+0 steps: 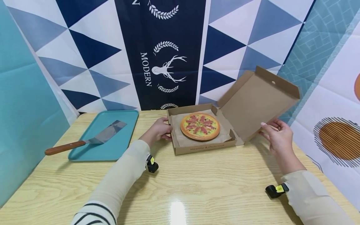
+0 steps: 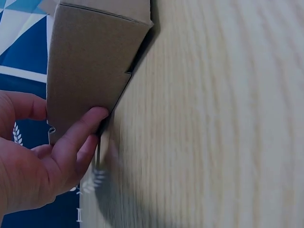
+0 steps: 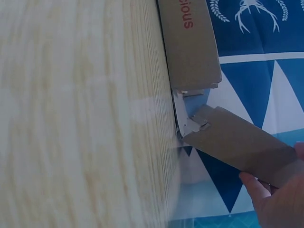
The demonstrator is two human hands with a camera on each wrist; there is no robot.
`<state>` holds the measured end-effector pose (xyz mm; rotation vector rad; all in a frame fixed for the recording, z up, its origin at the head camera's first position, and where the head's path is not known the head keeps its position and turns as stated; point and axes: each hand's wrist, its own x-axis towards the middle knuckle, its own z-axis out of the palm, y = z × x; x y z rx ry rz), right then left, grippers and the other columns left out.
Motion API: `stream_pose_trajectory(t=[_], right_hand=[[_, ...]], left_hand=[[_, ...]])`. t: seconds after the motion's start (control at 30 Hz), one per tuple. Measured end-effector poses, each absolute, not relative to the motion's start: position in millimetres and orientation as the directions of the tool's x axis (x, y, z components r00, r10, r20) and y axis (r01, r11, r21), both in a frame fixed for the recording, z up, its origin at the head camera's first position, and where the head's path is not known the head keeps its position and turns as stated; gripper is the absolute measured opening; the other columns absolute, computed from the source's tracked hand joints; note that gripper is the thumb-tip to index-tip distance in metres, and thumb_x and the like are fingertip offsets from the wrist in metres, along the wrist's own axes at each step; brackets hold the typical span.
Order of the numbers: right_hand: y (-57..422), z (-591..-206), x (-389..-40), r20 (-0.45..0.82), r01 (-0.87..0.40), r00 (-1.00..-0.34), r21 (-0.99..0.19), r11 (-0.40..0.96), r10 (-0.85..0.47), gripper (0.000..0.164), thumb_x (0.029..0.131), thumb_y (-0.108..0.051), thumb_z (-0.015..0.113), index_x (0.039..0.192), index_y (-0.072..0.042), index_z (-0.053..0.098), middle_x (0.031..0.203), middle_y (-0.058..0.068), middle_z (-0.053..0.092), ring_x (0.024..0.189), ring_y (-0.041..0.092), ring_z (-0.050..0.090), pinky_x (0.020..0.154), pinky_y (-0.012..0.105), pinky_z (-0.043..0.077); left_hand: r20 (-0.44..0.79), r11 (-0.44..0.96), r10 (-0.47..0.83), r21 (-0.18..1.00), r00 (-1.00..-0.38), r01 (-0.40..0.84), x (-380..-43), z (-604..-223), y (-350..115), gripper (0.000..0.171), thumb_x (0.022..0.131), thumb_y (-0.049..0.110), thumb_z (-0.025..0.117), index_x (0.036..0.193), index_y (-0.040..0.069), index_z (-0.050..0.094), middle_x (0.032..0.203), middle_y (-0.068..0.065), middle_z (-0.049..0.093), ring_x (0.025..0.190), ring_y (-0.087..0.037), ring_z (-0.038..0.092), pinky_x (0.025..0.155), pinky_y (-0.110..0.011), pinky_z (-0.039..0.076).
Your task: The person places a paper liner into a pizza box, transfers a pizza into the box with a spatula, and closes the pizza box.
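Note:
A cardboard pizza box (image 1: 205, 148) lies on the wooden table with its lid (image 1: 257, 100) tilted up and out to the right. Inside, on brown paper (image 1: 180, 125), sits a round pizza (image 1: 200, 126) with red and yellow topping. My left hand (image 1: 161, 129) is at the box's left wall, thumb at the top edge and fingers along the outer side, as the left wrist view shows. My right hand (image 1: 279, 137) pinches the lid's near side flap (image 3: 247, 147) between thumb and fingers.
At the left a teal tray (image 1: 98, 154) carries a metal spatula (image 1: 108, 132), its wooden handle (image 1: 64, 147) jutting over the tray's edge. Patterned cloth (image 1: 168, 56) hangs right behind the table (image 1: 208, 187), close to the raised lid.

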<state>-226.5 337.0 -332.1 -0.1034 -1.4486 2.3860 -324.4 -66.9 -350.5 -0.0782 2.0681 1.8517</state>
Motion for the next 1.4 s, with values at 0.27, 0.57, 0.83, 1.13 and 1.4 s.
stream_pose_trajectory(t=[0.27, 0.57, 0.83, 1.13, 1.4], right_hand=[[332.4, -330.0, -227.8, 0.156, -0.266, -0.935, -0.902, -0.34, 0.318, 0.043, 0.085, 0.012, 0.066, 0.12, -0.001, 0.045, 0.109, 0.008, 0.047, 0.079, 0.011, 0.063, 0.066, 0.028, 0.057], [331.7, -329.8, -230.2, 0.184, -0.274, -0.938, -0.913, -0.301, 0.295, 0.044, 0.084, 0.012, 0.068, 0.119, -0.003, 0.046, 0.108, 0.007, 0.047, 0.082, 0.011, 0.06, 0.068, 0.026, 0.057], [331.7, -330.7, -232.0, 0.238, -0.306, -0.936, -0.914, -0.266, 0.257, 0.041, 0.084, 0.012, 0.067, 0.118, -0.001, 0.047, 0.107, 0.008, 0.049, 0.082, 0.011, 0.062, 0.067, 0.026, 0.057], [332.8, -332.6, -234.9, 0.28, -0.333, -0.935, -0.904, -0.268, 0.218, 0.046, 0.084, 0.013, 0.067, 0.122, 0.002, 0.045, 0.11, 0.011, 0.049, 0.087, 0.01, 0.063, 0.069, 0.025, 0.056], [333.6, -334.1, -240.0, 0.289, -0.343, -0.931, -0.9, -0.269, 0.223, 0.045, 0.084, 0.016, 0.064, 0.122, -0.001, 0.046, 0.109, 0.008, 0.049, 0.085, 0.01, 0.063, 0.068, 0.024, 0.056]], left_hand=[[-0.287, 0.134, 0.187, 0.955, -0.94, -0.265, -314.2, -348.5, -66.5, 0.07, 0.086, -0.012, 0.048, 0.151, 0.002, 0.024, 0.124, -0.028, 0.053, 0.089, -0.029, 0.062, 0.061, -0.04, 0.058], [-0.3, 0.143, 0.173, 0.95, -0.938, -0.277, -306.0, -347.3, -67.0, 0.067, 0.089, -0.009, 0.048, 0.15, 0.0, 0.025, 0.13, -0.027, 0.05, 0.101, -0.034, 0.061, 0.064, -0.04, 0.059], [-0.3, 0.123, 0.169, 0.952, -0.939, -0.281, -299.0, -349.1, -66.1, 0.066, 0.09, -0.009, 0.047, 0.15, -0.001, 0.024, 0.128, -0.028, 0.05, 0.107, -0.038, 0.06, 0.067, -0.042, 0.058], [-0.309, 0.113, 0.132, 0.949, -0.942, -0.295, -287.5, -348.1, -63.5, 0.067, 0.088, -0.009, 0.048, 0.15, -0.002, 0.021, 0.129, -0.029, 0.049, 0.11, -0.039, 0.059, 0.067, -0.041, 0.058], [-0.296, 0.08, 0.101, 0.954, -0.95, -0.289, -279.7, -350.9, -61.7, 0.065, 0.087, -0.01, 0.048, 0.146, -0.003, 0.022, 0.128, -0.028, 0.049, 0.104, -0.039, 0.062, 0.063, -0.041, 0.058]])
